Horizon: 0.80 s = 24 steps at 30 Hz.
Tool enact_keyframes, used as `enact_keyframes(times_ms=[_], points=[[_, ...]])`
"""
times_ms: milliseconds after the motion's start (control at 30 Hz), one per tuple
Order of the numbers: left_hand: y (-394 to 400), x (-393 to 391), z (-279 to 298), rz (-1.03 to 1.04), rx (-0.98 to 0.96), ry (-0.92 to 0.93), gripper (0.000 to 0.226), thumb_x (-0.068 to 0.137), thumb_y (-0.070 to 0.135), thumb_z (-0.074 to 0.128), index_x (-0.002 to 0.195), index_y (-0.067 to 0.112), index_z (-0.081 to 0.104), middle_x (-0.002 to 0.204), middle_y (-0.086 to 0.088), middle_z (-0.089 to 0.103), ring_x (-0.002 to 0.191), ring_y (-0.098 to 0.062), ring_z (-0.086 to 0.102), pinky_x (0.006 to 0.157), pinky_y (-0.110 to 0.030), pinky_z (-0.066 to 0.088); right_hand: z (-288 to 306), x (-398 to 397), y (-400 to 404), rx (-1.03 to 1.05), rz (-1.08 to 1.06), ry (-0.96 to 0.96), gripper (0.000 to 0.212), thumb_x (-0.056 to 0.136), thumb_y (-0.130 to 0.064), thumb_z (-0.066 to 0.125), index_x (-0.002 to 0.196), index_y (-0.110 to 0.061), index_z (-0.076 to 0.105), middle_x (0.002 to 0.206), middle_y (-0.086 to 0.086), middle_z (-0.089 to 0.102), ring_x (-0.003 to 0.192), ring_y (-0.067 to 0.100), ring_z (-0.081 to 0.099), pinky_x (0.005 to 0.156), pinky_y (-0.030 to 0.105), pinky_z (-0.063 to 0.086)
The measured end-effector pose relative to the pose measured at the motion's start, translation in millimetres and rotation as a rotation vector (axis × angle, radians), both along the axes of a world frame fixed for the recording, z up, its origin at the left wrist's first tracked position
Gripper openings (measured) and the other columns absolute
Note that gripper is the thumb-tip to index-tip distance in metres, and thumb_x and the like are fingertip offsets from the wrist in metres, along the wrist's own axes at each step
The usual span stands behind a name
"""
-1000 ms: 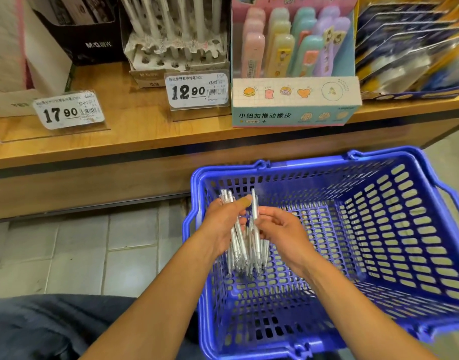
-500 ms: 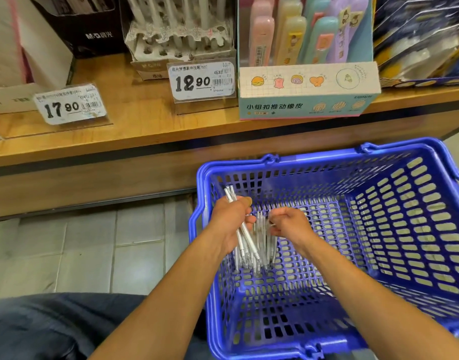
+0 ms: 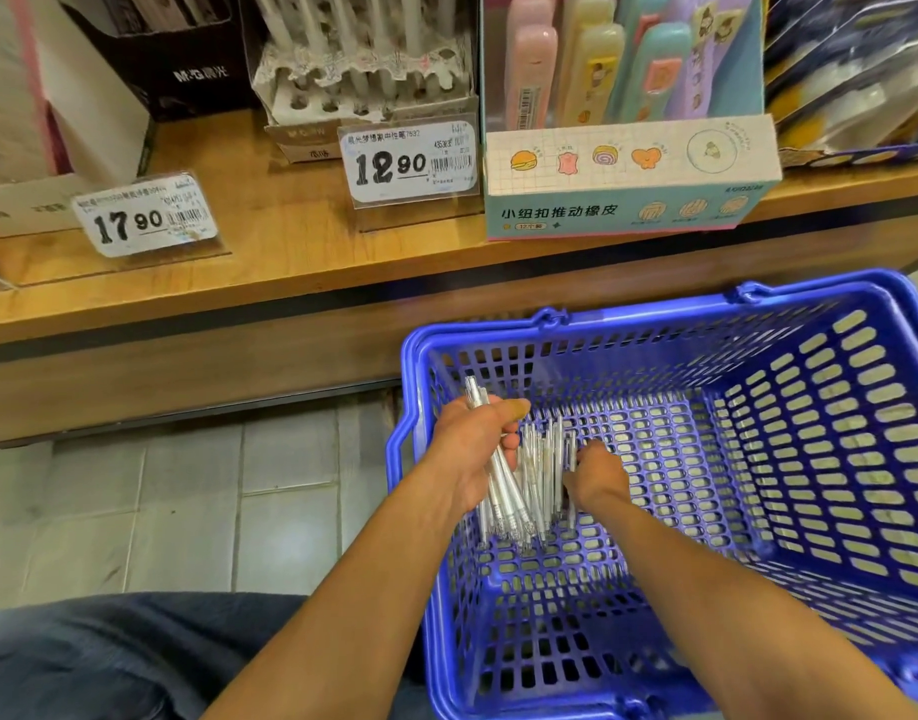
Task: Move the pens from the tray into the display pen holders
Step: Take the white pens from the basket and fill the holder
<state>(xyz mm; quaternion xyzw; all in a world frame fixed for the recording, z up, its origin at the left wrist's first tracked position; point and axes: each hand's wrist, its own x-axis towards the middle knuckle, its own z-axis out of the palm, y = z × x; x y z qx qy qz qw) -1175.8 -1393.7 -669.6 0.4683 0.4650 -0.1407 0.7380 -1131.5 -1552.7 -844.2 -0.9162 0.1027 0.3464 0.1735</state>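
Note:
A blue plastic basket (image 3: 820,459) stands on the floor below the shelf. Inside it, my left hand (image 3: 477,449) is closed around a bundle of white pens (image 3: 503,498), tips pointing down toward the basket floor. More white pens (image 3: 542,459) stand beside that bundle. My right hand (image 3: 594,472) reaches in among them, fingers curled on them. The white display pen holder (image 3: 363,93) with round holes sits on the wooden shelf (image 3: 269,262) at the back, partly filled with white pens.
Price tags reading 12.90 (image 3: 412,161) and 17.90 (image 3: 145,215) stand on the shelf. A box of pastel erasers (image 3: 628,168) is right of the holder, a black box (image 3: 181,59) to its left. Grey floor tiles (image 3: 186,501) lie left of the basket.
The view shifted closer to the basket. My right hand has sunk lower into the basket among the loose pens, while my left hand keeps its bundle.

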Motion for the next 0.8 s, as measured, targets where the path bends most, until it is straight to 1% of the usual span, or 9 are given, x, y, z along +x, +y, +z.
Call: enact_keyframes(times_ms=[100, 200, 267, 333, 467, 600, 667, 733, 800], points=[[0.5, -0.6, 0.6, -0.008, -0.012, 0.003, 0.025, 0.089, 0.004, 0.069, 0.107, 0.007, 0.052, 0.065, -0.003, 0.051, 0.049, -0.011, 0.047, 0.044, -0.025, 0.044, 4.0, 3.8, -0.8, 0.012, 0.009, 0.020, 0.024, 0.089, -0.013, 0.065, 0.106, -0.005, 0.049, 0.088, 0.012, 0.061, 0.075, 0.027, 0.060, 0.056, 0.032, 0.048], [1.0, -0.5, -1.0, 0.000, -0.023, 0.006, 0.020, 0.089, 0.004, 0.069, 0.101, 0.007, 0.054, 0.064, -0.003, 0.053, 0.046, -0.010, 0.048, 0.042, -0.024, 0.044, 14.9, 10.0, -3.1, 0.193, -0.062, 0.022, 0.012, 0.089, -0.012, 0.065, 0.096, -0.008, 0.056, 0.072, 0.005, 0.052, 0.062, 0.021, 0.051, 0.053, 0.028, 0.044], [0.6, 0.2, -1.9, 0.006, -0.018, 0.012, 0.016, 0.089, 0.004, 0.069, 0.097, 0.006, 0.056, 0.063, -0.003, 0.054, 0.044, -0.010, 0.048, 0.042, -0.023, 0.045, 33.6, 15.4, -4.2, 0.378, -0.173, 0.050, 0.018, 0.090, -0.011, 0.064, 0.105, -0.003, 0.060, 0.077, 0.006, 0.055, 0.067, 0.022, 0.054, 0.059, 0.031, 0.049], [-0.7, 1.4, -2.6, 0.030, 0.002, 0.023, 0.017, 0.089, 0.005, 0.070, 0.101, 0.003, 0.059, 0.064, -0.003, 0.055, 0.044, -0.010, 0.049, 0.042, -0.023, 0.045, 59.8, 17.0, -4.1, 0.552, -0.271, 0.113, 0.015, 0.090, -0.011, 0.064, 0.104, -0.011, 0.058, 0.086, 0.005, 0.058, 0.071, 0.020, 0.057, 0.064, 0.031, 0.052], [-2.6, 3.9, -5.4, 0.064, 0.048, 0.044, 0.040, 0.087, 0.011, 0.074, 0.121, -0.004, 0.058, 0.071, -0.004, 0.057, 0.046, -0.010, 0.050, 0.042, -0.023, 0.045, 110.9, 5.7, -4.5, 0.832, -0.312, 0.134, 0.016, 0.088, -0.004, 0.065, 0.101, -0.011, 0.060, 0.085, 0.006, 0.062, 0.066, 0.015, 0.059, 0.062, 0.026, 0.051], [-7.7, 3.1, -0.1, 0.040, 0.057, 0.040, 0.057, 0.081, 0.026, 0.082, 0.124, 0.003, 0.054, 0.085, -0.007, 0.063, 0.051, -0.013, 0.056, 0.046, -0.026, 0.050, 152.5, -14.8, 3.8, 1.054, -0.290, 0.128, 0.020, 0.087, -0.001, 0.066, 0.105, -0.008, 0.066, 0.088, 0.010, 0.071, 0.076, 0.018, 0.065, 0.066, 0.027, 0.053], [-9.7, 2.8, 2.1, 0.035, 0.010, 0.016, 0.071, 0.075, 0.034, 0.085, 0.128, 0.003, 0.050, 0.100, -0.011, 0.068, 0.067, -0.023, 0.069, 0.062, -0.038, 0.061, 164.7, -24.6, 12.0, 1.105, -0.250, 0.135, 0.020, 0.085, -0.003, 0.069, 0.105, -0.007, 0.066, 0.090, 0.011, 0.074, 0.078, 0.019, 0.069, 0.065, 0.025, 0.054], [-10.9, 1.8, 4.8, 0.015, -0.033, 0.004, 0.091, 0.069, 0.041, 0.088, 0.139, 0.006, 0.042, 0.127, -0.019, 0.062, 0.103, -0.038, 0.068, 0.082, -0.053, 0.058, 170.4, -30.8, 19.2, 1.103, -0.240, 0.129, 0.021, 0.083, -0.004, 0.072, 0.103, -0.006, 0.066, 0.084, 0.008, 0.073, 0.072, 0.016, 0.068, 0.063, 0.023, 0.053], [-11.3, 1.3, 4.7, -0.013, -0.024, -0.005, 0.104, 0.065, 0.040, 0.089, 0.147, 0.010, 0.034, 0.138, -0.020, 0.056, 0.117, -0.040, 0.061, 0.090, -0.052, 0.055, 170.5, -32.3, 23.8, 1.092, -0.244, 0.110, 0.021, 0.081, -0.006, 0.076, 0.099, -0.006, 0.065, 0.077, 0.005, 0.070, 0.066, 0.014, 0.065, 0.063, 0.023, 0.053]])
